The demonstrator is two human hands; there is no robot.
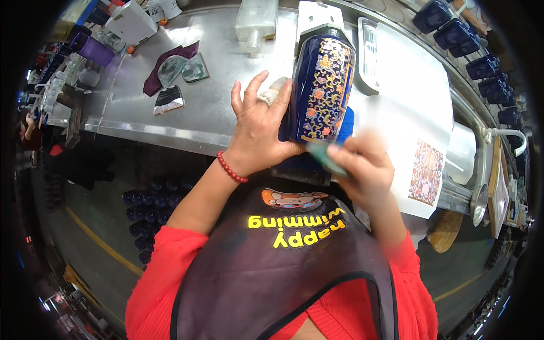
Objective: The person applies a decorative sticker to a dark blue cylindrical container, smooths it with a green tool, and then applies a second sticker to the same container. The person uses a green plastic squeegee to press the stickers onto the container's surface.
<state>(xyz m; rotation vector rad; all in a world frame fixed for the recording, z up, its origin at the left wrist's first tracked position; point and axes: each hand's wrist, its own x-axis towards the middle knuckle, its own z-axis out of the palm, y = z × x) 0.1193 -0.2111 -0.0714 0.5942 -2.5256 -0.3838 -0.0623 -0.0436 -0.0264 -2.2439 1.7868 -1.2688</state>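
Observation:
A dark blue glossy vase (322, 85) lies on its side in front of me, its base toward me. Its face carries a decal of orange and gold flowers and scrolls. My left hand (258, 127) steadies the vase's left side with forefinger and thumb, while the other fingers are spread. White wrapping covers part of one finger. My right hand (367, 161), smeared by motion, grips a flat green scraper (327, 158) at the vase's near end. Blue cloth (347, 123) shows beside and under the vase.
Left on the metal table (212, 107) lie a purple cloth (164, 71) and decal scraps (170, 100). A clear bottle-shaped container (256, 25) and a metal tray (368, 54) stand farther back. A white sheet (411, 90) with a patterned decal (426, 173) lies right. Blue vases (453, 34) line a rack.

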